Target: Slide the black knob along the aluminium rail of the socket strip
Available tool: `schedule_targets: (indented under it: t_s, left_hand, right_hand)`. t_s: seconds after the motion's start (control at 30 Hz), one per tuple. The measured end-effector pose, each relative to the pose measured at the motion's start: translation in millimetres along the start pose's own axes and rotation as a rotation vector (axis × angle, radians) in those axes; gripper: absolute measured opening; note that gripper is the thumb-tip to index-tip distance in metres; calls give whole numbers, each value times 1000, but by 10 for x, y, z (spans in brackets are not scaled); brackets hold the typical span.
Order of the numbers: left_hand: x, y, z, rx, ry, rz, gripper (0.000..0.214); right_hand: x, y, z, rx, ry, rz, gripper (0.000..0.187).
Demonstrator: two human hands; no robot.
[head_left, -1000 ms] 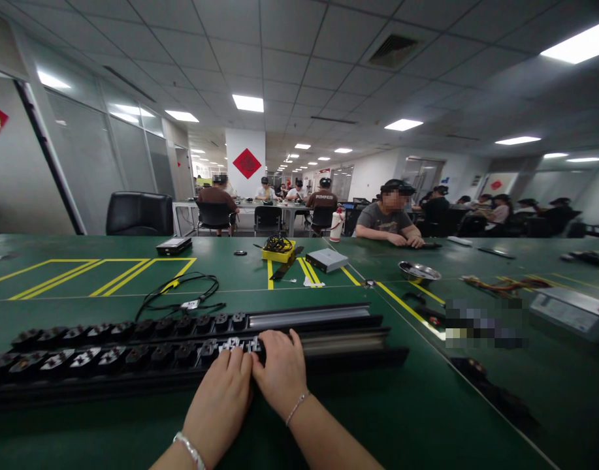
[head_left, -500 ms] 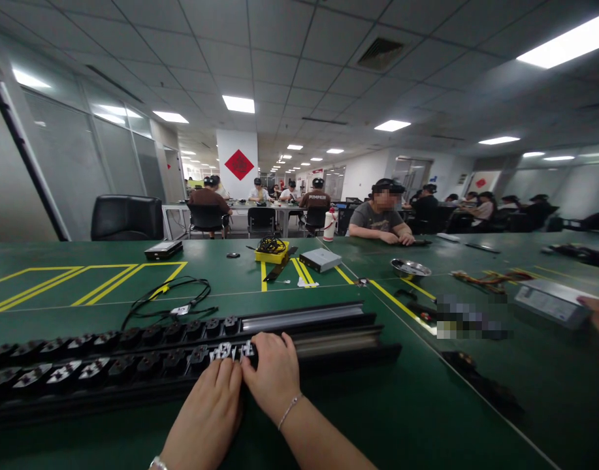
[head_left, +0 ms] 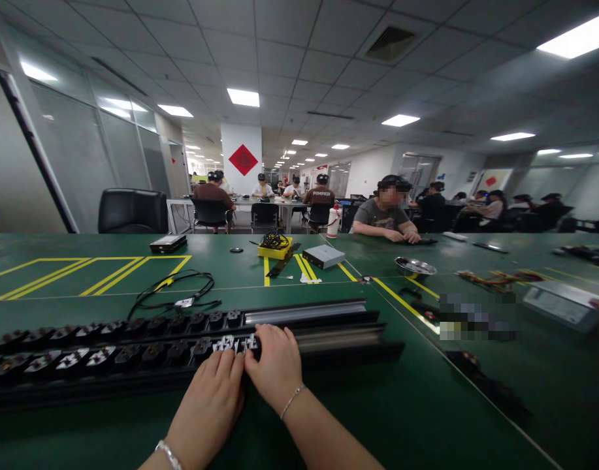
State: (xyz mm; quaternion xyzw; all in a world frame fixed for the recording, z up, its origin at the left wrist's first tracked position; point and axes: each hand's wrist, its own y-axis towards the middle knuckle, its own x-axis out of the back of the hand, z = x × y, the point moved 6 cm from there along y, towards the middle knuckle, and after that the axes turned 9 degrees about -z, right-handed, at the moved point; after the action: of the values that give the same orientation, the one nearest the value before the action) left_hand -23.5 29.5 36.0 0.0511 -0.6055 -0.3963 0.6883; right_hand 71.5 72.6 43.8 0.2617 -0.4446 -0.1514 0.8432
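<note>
Where the near black rail (head_left: 132, 382) runs across the tabletop (head_left: 377, 405), both hands are positioned side by side over its filled section's right end. A white-topped module (head_left: 225, 343) lies in this rail directly beyond the fingers of the left hand (head_left: 208, 391). The right hand (head_left: 275, 362) is located just to the right, its thumb and fingers set about a small pale-faced piece (head_left: 251, 341). Fingers of both hands are bent and close together; whether either grips firmly cannot be determined. The far black rail (head_left: 309, 314) lies parallel, beyond the hands.
</note>
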Motion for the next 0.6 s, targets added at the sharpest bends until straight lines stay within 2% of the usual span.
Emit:
schedule_targets:
  t_s: [0.33,0.6]
  left_hand:
    - [-32,11,33,-15,-3,-12,30]
    - [-5,49,52,5,-20,-1,26]
  right_hand:
    - [2,3,-13,-11,-8,14,22]
    - [12,22,-11,-7,-11,13,16]
